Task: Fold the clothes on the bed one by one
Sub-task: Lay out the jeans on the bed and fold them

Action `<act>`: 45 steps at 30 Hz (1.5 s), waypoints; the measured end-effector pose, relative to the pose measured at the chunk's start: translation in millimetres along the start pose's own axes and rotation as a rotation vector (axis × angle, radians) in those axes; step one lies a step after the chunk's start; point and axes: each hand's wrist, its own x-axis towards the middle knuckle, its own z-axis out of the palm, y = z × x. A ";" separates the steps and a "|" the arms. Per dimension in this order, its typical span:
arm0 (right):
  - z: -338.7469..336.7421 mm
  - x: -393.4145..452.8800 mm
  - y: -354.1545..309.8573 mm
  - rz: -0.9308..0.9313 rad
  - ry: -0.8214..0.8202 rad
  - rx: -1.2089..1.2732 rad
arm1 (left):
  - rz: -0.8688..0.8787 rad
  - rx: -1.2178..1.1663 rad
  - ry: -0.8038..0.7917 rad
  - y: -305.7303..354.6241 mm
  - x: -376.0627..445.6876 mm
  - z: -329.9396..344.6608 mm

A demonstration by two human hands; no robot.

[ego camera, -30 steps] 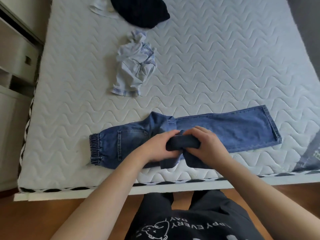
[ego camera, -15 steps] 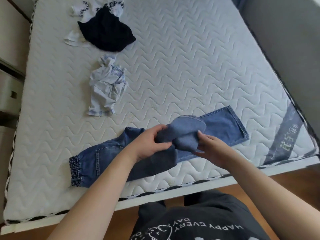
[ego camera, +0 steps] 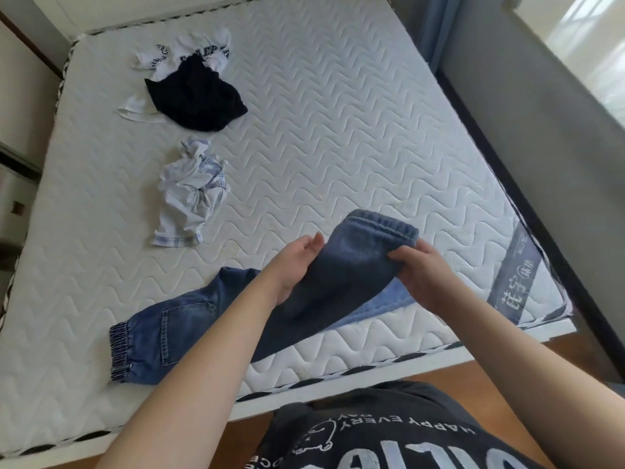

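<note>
A pair of blue jeans (ego camera: 176, 330) lies along the near edge of the white quilted mattress (ego camera: 338, 130), its elastic waistband at the left. One leg is lifted off the bed and spread between my hands, the stitched hem up at the far end. My left hand (ego camera: 297, 265) holds the leg's left edge. At the right edge, just below the hem, my right hand (ego camera: 422, 275) pinches the denim with the thumb on top. The other leg lies under it, mostly hidden, with a pale strip showing below my right hand.
A crumpled pale blue checked shirt (ego camera: 189, 201) lies left of centre. Farther back, a dark navy garment (ego camera: 196, 93) sits on a white lettered one (ego camera: 189, 55). A grey wall runs along the bed's right side, cabinets stand at the left, and wooden floor lies below the near edge.
The bunched jeans leg has come up off the bed and been spread flat as my hands moved apart. The view has tilted up toward the far end of the bed.
</note>
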 end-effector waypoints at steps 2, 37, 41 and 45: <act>2.7 -8.0 1.1 -0.003 -0.003 0.009 | 0.065 0.010 0.057 4.8 0.5 -6.0; -155.5 -38.7 64.6 0.128 0.559 -0.528 | 0.399 0.676 -0.092 67.8 155.5 133.3; -210.0 -1.9 72.0 0.262 0.442 -0.611 | 0.284 0.792 -0.077 60.8 217.4 180.3; -260.6 43.5 90.0 0.367 0.344 -0.678 | 0.174 0.894 -0.010 41.8 283.2 212.8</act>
